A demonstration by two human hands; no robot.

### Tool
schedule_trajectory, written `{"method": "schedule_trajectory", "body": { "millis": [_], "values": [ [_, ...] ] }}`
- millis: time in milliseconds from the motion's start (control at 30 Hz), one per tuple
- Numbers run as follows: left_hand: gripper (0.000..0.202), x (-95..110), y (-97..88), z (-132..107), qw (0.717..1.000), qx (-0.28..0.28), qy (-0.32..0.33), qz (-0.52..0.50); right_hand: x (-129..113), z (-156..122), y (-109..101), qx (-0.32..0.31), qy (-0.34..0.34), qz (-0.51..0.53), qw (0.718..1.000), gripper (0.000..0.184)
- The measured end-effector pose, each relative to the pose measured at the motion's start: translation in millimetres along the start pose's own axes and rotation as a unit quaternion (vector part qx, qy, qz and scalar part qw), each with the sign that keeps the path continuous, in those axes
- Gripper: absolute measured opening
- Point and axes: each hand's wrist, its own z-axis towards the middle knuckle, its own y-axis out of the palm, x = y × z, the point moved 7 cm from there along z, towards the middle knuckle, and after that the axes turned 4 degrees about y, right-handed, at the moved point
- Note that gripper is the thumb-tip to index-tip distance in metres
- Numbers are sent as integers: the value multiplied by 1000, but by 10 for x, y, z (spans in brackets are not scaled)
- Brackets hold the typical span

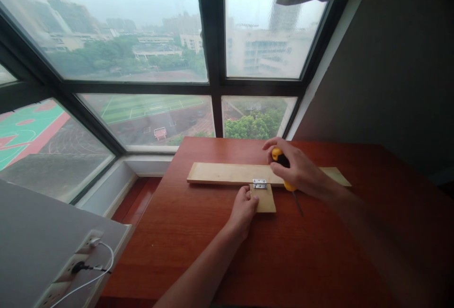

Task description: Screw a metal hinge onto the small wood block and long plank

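L hand [244,207] half-open, pressing small block [265,200]; R hand [298,171] closed on screwdriver [290,186]. Risk: block may slide, hinge [260,183] skews vs long board [220,174].

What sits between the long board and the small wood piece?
A metal hinge bridges the long board and the small wood piece, in the head view.

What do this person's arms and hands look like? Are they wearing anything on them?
Both are bare. The left hand and right hand have no gloves, and no ring shows. The left forearm and right forearm have no sleeves as far as the picture reaches, and no watch or band at either wrist.
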Motion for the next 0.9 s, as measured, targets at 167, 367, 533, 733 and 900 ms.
{"method": "schedule_trajectory", "body": {
  "millis": [167, 367, 533, 733, 900],
  "values": [
    [40, -29, 7, 6, 1000, -7, -6, -17, 417, 44, 614, -100, 89, -286, 949, 31],
    [48, -35, 14, 12, 1000, -11, -3, -17, 621, 26, 955, -151, 110, -349, 918, 36],
    [54, -14, 7, 7, 1000, -2, 1, 5, 586, 31, 1043, -194, 91, -372, 903, 29],
    [42, -16, 12, 0, 1000, -3, -10, 2, 464, 35, 1025, -214, 77, -386, 894, 22],
    [34, -34, 18, 15, 1000, -13, -8, -8, 345, 37, 912, -197, 65, -385, 899, 20]
  ]
}}
